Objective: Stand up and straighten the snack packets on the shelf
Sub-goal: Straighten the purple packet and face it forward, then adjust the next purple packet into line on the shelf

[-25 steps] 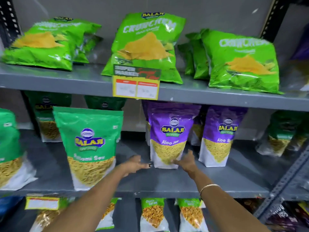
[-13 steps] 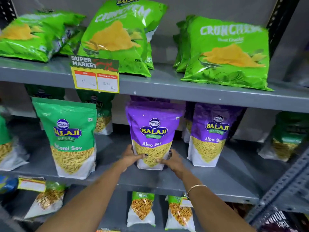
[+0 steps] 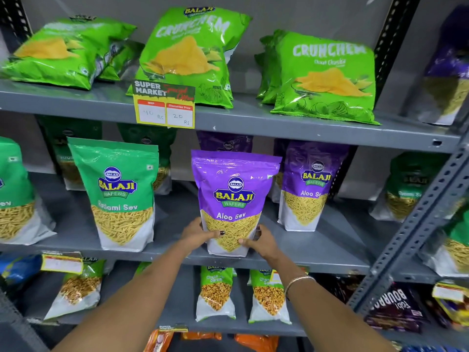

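A purple Aloo Sev packet (image 3: pixel 234 196) stands upright near the front edge of the middle shelf (image 3: pixel 317 252). My left hand (image 3: pixel 196 233) grips its lower left corner and my right hand (image 3: pixel 258 241) grips its lower right corner. A second purple Aloo Sev packet (image 3: pixel 308 186) stands just right of it, further back. A green Ratlami Sev packet (image 3: pixel 119 196) stands upright to the left. On the top shelf, one green Crunchem bag (image 3: pixel 187 57) leans upright, another (image 3: pixel 327 77) leans at the right, and a third (image 3: pixel 61 52) lies tipped over at the left.
A yellow price tag (image 3: pixel 166 107) hangs on the top shelf's edge. Green Chana packets (image 3: pixel 215 293) stand on the lower shelf below my hands. A perforated grey upright (image 3: pixel 416 229) rises on the right, with more packets beyond it. More green packets stand at the far left.
Both hands closed on the bottom corners of the front purple Aloo Sev packet and drew it forward toward the shelf's front edge. My view shifted right and closer.
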### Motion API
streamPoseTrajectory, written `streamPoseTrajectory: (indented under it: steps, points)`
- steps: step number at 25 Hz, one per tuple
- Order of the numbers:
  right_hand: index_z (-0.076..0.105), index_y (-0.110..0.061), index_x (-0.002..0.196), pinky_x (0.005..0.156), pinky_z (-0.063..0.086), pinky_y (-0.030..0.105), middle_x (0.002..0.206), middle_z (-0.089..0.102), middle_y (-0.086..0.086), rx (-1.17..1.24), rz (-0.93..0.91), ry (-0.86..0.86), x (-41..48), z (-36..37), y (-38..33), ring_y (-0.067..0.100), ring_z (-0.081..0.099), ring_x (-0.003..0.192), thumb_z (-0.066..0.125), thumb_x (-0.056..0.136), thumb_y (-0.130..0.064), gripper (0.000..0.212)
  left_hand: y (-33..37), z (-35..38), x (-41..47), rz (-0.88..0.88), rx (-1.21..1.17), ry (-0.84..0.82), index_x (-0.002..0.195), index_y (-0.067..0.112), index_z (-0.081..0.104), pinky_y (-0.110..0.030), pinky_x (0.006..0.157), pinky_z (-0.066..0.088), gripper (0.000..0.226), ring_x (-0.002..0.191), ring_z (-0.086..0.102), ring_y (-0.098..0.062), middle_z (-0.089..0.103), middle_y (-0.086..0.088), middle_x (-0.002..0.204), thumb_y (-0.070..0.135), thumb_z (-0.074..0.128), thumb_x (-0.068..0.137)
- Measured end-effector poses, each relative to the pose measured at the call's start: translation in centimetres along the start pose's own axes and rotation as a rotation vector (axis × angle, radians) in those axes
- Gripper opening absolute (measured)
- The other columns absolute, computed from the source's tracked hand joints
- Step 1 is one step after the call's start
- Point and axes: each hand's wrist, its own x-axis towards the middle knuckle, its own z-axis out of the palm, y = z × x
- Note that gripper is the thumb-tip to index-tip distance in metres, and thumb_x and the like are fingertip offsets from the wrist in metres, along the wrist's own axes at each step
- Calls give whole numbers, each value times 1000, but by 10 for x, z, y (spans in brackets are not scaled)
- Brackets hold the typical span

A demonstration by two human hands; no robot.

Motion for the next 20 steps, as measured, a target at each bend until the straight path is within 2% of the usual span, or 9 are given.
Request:
streamPoseTrajectory:
  steps: [2, 5, 7, 10, 13, 15, 17, 19, 20]
  points:
    - [46, -13, 101, 65, 43, 14, 94, 58, -2, 2, -1, 5, -2, 1, 0, 16, 51, 94, 76, 71, -11, 42, -2, 0, -1, -16, 20, -2, 114, 14, 59, -32, 89, 50, 59, 104, 63, -22, 68, -5, 113, 31, 81, 63]
    - [50, -8, 108, 76, 45, 23, 111, 60, 9, -20, 21, 13, 0, 1, 2, 20, 55, 101, 77, 70, -13, 47, -4, -2, -2, -27, 23, -31, 117, 17, 56, -39, 99, 49, 79, 109, 62, -22, 66, -4, 122, 46, 81, 48]
    - [45, -3, 122, 88, 47, 32, 128, 56, 14, -53, 47, -7, 0, 0, 3, 26, 54, 114, 78, 69, -17, 65, -1, -4, -5, -59, 77, -42, 128, 12, 44, -38, 103, 45, 87, 121, 55, -26, 56, -7, 135, 45, 80, 57]
    - [22, -3, 140, 108, 37, 45, 147, 34, 16, -134, 68, -2, -2, -9, 3, 31, 37, 133, 79, 67, -22, 94, 5, -3, -10, -200, 306, -112, 141, 2, 19, -38, 100, 41, 94, 131, 42, -30, 34, -15, 148, 42, 72, 73]
    - [22, 2, 138, 108, 36, 39, 144, 37, 18, -193, 66, 109, -1, -38, 5, 31, 38, 132, 79, 69, -16, 91, 19, 5, -17, -489, 524, -397, 135, 4, 35, -36, 96, 45, 76, 125, 51, -28, 55, -15, 123, 51, 58, 81]
    - [26, 5, 135, 102, 37, 36, 138, 43, 19, -235, 92, 189, 2, -67, 11, 33, 42, 128, 79, 69, -17, 88, 39, 22, -15, -555, 629, -580, 101, 4, 51, -40, 103, 42, 52, 127, 52, -27, 58, -8, 89, 54, 47, 86]
    - [26, 3, 137, 105, 38, 39, 139, 41, 21, -267, 107, 270, 11, -104, 17, 35, 41, 128, 82, 62, -25, 98, 65, 53, -9, -495, 669, -698, 78, 10, 47, -45, 106, 39, 43, 107, 63, -26, 53, -4, 76, 50, 42, 89]
    - [29, 2, 135, 105, 39, 43, 138, 41, 23, -254, 112, 328, 26, -142, 24, 36, 40, 128, 83, 54, -30, 103, 88, 90, -2, -330, 644, -675, 86, 6, 53, -44, 99, 44, 39, 77, 60, -19, 50, -2, 73, 44, 46, 90]
    - [26, 3, 137, 107, 37, 43, 140, 37, 24, -227, 129, 339, 33, -158, 26, 36, 36, 131, 83, 55, -29, 105, 95, 110, 6, -226, 585, -605, 98, 6, 54, -40, 91, 46, 37, 77, 57, -18, 52, -2, 78, 42, 49, 89]
